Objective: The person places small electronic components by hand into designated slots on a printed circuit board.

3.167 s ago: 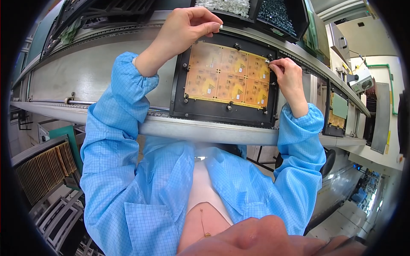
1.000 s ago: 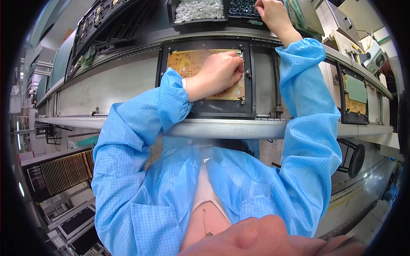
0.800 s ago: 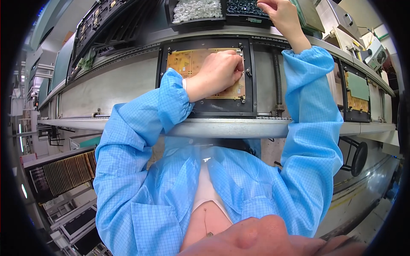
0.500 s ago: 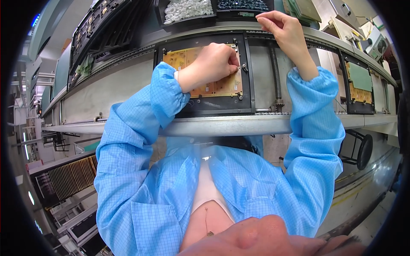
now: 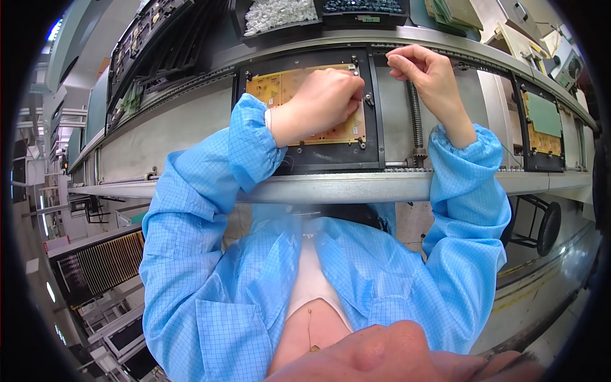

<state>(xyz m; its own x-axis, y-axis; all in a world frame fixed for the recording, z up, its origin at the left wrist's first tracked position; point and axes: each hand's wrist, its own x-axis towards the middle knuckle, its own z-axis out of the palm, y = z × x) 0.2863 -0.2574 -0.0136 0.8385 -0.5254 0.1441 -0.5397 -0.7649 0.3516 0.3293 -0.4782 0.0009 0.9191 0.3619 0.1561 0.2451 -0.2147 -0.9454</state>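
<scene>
An orange-yellow circuit board [image 5: 264, 86] sits in a black carrier frame [image 5: 372, 145] on the conveyor before me. Over the board's right half is my left hand [image 5: 318, 105], its fingers curled closed near the right edge; anything between the fingertips is hidden. A small white part [image 5: 352, 67] shows at the board's far right corner. My right hand [image 5: 425, 76] hovers above the conveyor, right of the carrier. Thumb and forefinger meet in a pinch, and whatever they hold is too small to make out.
Beyond the rail stand a bin of white parts [image 5: 280, 16] and a bin of dark blue parts [image 5: 363, 7]. Green boards [image 5: 453, 14] are stacked to their right. Another carrier with a board [image 5: 543, 121] is farther right. A metal rail [image 5: 344, 188] runs along the near side.
My right hand has come lower and nearer to me, still pinched. My left hand has shifted slightly right over the board, staying curled. The whole view has moved a little.
</scene>
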